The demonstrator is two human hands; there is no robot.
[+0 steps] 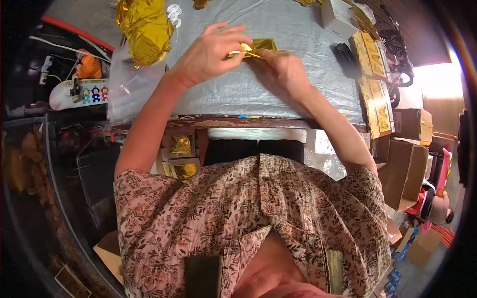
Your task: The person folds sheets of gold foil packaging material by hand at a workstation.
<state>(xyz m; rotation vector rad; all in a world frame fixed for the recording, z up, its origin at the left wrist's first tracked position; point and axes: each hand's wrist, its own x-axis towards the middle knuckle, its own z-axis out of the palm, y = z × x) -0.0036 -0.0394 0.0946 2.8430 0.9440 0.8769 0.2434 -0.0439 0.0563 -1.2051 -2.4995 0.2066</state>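
Over the far part of the table, a small folded piece of gold foil (264, 44) lies between my hands. My right hand (285, 69) pinches its near right edge with thumb and fingers. From the left, my left hand (213, 52) reaches across with its fingers stretched out and apart, the tips right at the foil's left end. A silver-grey sheet (213, 102) covers the table under both hands. To the left of my left hand lies a large crumpled heap of gold foil (146, 35), with a white tangle (174, 15) beside it.
Flat packs with gold lettering (380, 107) line the table's right edge, near a dark object (345, 54) and a white box (339, 19). Small gold packets (181, 145) sit below the front edge (194, 120). Cardboard boxes (405, 174) stand at right, a skateboard (64, 97) at left.
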